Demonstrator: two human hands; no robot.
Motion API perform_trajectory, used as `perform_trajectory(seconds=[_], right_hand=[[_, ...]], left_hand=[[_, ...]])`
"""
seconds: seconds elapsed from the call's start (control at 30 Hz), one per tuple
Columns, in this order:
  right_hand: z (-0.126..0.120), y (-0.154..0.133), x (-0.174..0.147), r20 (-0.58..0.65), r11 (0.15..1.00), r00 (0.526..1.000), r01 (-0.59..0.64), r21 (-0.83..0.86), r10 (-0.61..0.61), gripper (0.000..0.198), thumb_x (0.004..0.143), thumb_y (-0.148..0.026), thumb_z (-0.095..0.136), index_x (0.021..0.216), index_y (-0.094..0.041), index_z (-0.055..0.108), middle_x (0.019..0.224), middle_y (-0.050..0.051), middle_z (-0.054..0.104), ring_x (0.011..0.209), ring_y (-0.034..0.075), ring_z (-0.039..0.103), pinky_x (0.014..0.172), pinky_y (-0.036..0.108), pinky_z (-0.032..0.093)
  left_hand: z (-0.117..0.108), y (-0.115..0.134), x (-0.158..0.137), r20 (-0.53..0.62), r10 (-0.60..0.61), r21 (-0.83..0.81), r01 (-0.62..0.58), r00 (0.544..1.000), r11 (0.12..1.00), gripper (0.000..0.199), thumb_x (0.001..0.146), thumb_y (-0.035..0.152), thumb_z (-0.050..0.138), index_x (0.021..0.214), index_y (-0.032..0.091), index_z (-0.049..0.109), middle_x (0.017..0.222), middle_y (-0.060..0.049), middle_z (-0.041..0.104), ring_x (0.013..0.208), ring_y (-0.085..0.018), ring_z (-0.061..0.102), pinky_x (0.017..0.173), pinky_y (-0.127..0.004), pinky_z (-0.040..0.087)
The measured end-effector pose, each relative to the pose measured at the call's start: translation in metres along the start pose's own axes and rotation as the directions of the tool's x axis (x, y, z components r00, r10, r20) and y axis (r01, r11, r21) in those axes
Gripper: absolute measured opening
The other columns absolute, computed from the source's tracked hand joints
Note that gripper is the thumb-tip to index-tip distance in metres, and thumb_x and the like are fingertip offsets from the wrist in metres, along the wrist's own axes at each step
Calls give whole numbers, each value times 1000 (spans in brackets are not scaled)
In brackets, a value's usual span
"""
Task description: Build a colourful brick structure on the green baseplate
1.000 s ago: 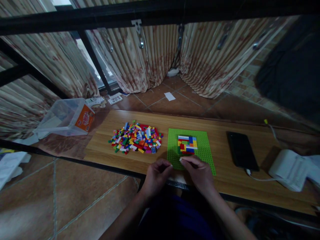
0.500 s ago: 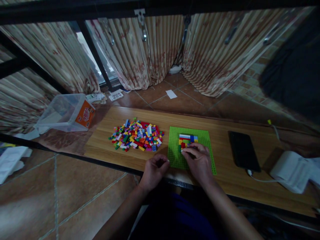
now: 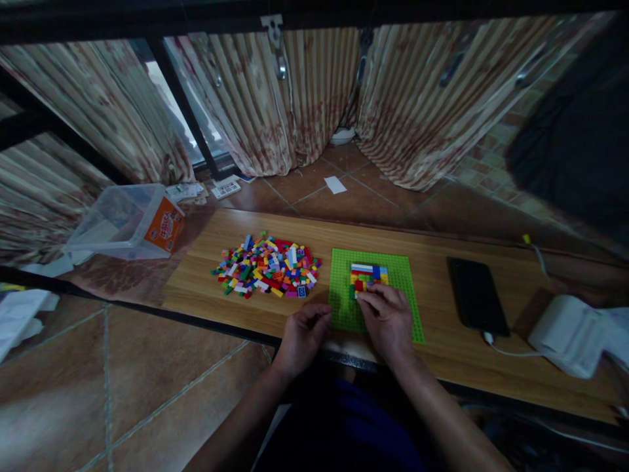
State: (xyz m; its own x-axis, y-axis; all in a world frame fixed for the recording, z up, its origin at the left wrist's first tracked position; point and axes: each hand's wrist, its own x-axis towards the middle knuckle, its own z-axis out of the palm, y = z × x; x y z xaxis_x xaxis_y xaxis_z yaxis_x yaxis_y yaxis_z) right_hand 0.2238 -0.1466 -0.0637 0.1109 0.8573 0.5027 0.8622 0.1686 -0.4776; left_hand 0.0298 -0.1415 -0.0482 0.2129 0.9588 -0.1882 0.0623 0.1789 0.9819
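Note:
A green baseplate (image 3: 400, 278) lies on a wooden board, with a small patch of coloured bricks (image 3: 368, 274) built near its middle. My right hand (image 3: 388, 321) rests on the plate, fingertips pressed against the near edge of that patch; whether it holds a brick is hidden. My left hand (image 3: 302, 337) sits curled at the board's front edge, just left of the plate, with nothing visible in it. A heap of loose coloured bricks (image 3: 268, 265) lies to the left of the plate.
A black phone (image 3: 476, 295) on a white cable lies right of the plate, with a white device (image 3: 565, 334) beyond it. A clear plastic tub (image 3: 128, 223) lies tipped on the left. Curtains and tiled floor are behind; a black bar crosses overhead.
My right hand moved forward from the plate's near edge onto the built bricks. My left hand stayed curled at the board's edge.

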Motion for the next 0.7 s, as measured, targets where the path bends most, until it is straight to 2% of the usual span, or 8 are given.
perform_trajectory(seconds=[0.17, 0.33, 0.53, 0.7], right_hand=[[-1, -1, -3, 7, 990, 995, 97, -100, -97, 19, 92, -26, 55, 95, -26, 74, 104, 6, 65, 95, 22, 55, 84, 38, 45], [0, 4, -10, 80, 975, 986, 157, -159, -145, 25, 93, -21, 50, 106, -26, 71, 110, 9, 63, 100, 24, 53, 86, 40, 45], [-3, 8, -16, 172, 967, 972, 189, -172, -160, 36, 90, -15, 47, 118, -25, 67, 120, 12, 60, 108, 27, 51, 90, 45, 45], [-6, 7, -14, 169, 983, 976, 155, -96, -138, 38, 91, -14, 45, 122, -26, 65, 121, 11, 59, 111, 27, 52, 93, 45, 47]], left_hand=[[0, 0, 1, 31, -26, -41, 28, 999, 999, 20, 84, 35, 65, 91, 16, 66, 80, -2, 64, 64, -11, 57, 60, -21, 48], [5, 0, 5, 6, -20, -66, 20, 1000, 998, 21, 82, 37, 66, 88, 17, 63, 79, -1, 62, 68, -13, 58, 62, -23, 49], [13, 1, 25, -20, 151, 136, -147, 988, 980, 13, 83, 29, 63, 87, 18, 68, 82, -3, 67, 75, -15, 60, 71, -26, 49], [22, 4, 40, -4, 251, 297, -239, 968, 925, 9, 81, 20, 61, 84, 19, 70, 83, -2, 69, 79, -16, 63, 77, -27, 49]])
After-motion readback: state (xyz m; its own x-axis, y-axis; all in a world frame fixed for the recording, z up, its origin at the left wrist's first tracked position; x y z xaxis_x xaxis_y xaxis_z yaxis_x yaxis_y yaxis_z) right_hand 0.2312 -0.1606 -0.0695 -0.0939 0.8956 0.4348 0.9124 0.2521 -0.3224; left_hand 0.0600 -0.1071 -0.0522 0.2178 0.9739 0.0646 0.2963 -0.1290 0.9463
